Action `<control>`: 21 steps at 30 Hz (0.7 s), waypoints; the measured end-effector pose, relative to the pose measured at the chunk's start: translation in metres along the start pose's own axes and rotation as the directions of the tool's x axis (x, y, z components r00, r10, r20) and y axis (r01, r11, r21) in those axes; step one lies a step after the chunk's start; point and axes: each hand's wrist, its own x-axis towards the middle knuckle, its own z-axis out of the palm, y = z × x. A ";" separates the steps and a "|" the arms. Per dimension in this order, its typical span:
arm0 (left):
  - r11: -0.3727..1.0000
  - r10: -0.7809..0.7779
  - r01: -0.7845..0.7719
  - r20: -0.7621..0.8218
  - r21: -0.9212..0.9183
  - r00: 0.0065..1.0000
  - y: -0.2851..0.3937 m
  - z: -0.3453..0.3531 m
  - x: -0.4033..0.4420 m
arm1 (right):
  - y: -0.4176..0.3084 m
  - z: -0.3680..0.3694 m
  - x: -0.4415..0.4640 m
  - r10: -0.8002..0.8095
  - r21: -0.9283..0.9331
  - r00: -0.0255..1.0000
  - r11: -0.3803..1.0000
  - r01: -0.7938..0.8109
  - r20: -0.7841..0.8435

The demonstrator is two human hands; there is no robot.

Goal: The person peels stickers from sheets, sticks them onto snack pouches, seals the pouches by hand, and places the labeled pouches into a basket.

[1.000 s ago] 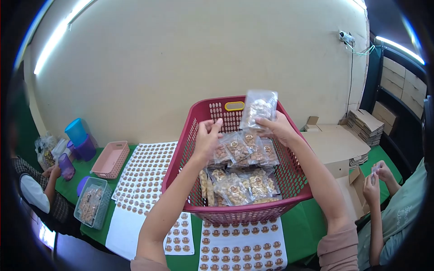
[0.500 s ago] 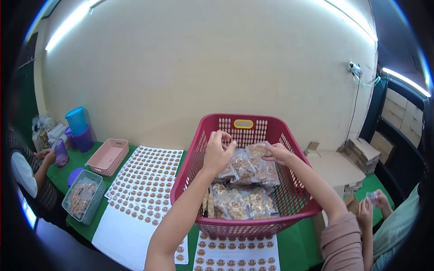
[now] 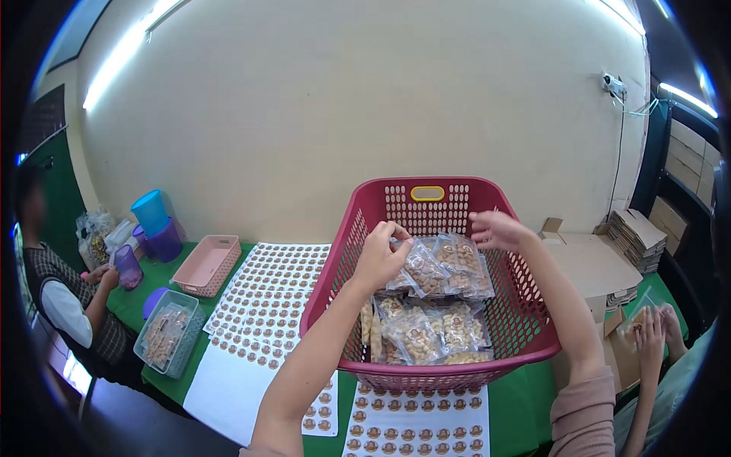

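A large maroon laundry basket [image 3: 429,373] stands in front of me with several see-through snack packets [image 3: 415,335] inside, each with a round brown label. My left hand [image 3: 387,255] is over the basket's left part, fingers pinched at the top corner of a labelled snack packet [image 3: 426,272]. That packet leans on the pile. My right hand [image 3: 499,231] hovers above the right side of the pile, fingers apart and holding nothing. Just below it lies another labelled packet [image 3: 459,253].
Label sheets [image 3: 274,286] cover the green table on the left, with one more sheet [image 3: 415,426] before the basket. A pink basket [image 3: 205,266] and grey basket [image 3: 190,335] stand farther left. Co-workers' hands [image 3: 651,335] work at right and left. Cardboard [image 3: 636,240] lies at right.
My right hand has let go of a packet on the pile and lifted rightward, fingers spreading. My left hand has come down to a packet corner. The view has shifted slightly.
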 end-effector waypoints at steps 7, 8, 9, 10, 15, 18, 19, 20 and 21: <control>0.744 -0.190 -0.084 -0.329 -0.663 0.925 0.058 -0.072 -0.027 | -0.051 0.070 -0.140 -0.561 0.327 0.806 0.810 0.488 0.188; 0.709 -0.181 -0.157 -0.393 -0.687 0.902 0.062 -0.090 -0.050 | -0.045 0.083 -0.163 -0.572 0.242 0.790 0.817 0.524 0.221; 0.675 -0.179 -0.229 -0.456 -0.702 0.872 0.061 -0.107 -0.081 | -0.037 0.101 -0.185 -0.619 0.120 0.762 0.785 0.608 0.190; 0.715 -0.184 -0.202 -0.459 -0.669 0.869 0.060 -0.121 -0.112 | -0.024 0.117 -0.201 -0.686 -0.014 0.711 0.718 0.696 0.156; 0.899 -0.413 0.325 -0.322 -0.294 0.852 0.013 -0.197 -0.320 | 0.053 0.192 -0.258 -0.700 -0.162 0.703 0.685 0.710 0.125; 0.496 -0.863 0.535 -0.457 -0.683 0.217 -0.007 -0.221 -0.478 | 0.114 0.239 -0.258 -0.494 0.027 0.831 0.863 0.505 0.257; 0.404 -0.897 0.310 -0.440 -0.860 -0.051 -0.006 -0.224 -0.536 | 0.144 0.255 -0.256 -0.340 0.147 0.906 0.939 0.311 0.254; 0.334 -0.871 0.152 -0.366 -0.930 -0.328 -0.002 -0.227 -0.589 | 0.161 0.271 -0.260 -0.059 0.046 0.967 0.998 0.049 0.248; 0.352 -0.869 0.038 -0.342 -0.935 -0.357 0.009 -0.231 -0.632 | 0.165 0.289 -0.267 0.027 -0.077 0.948 0.997 -0.003 0.318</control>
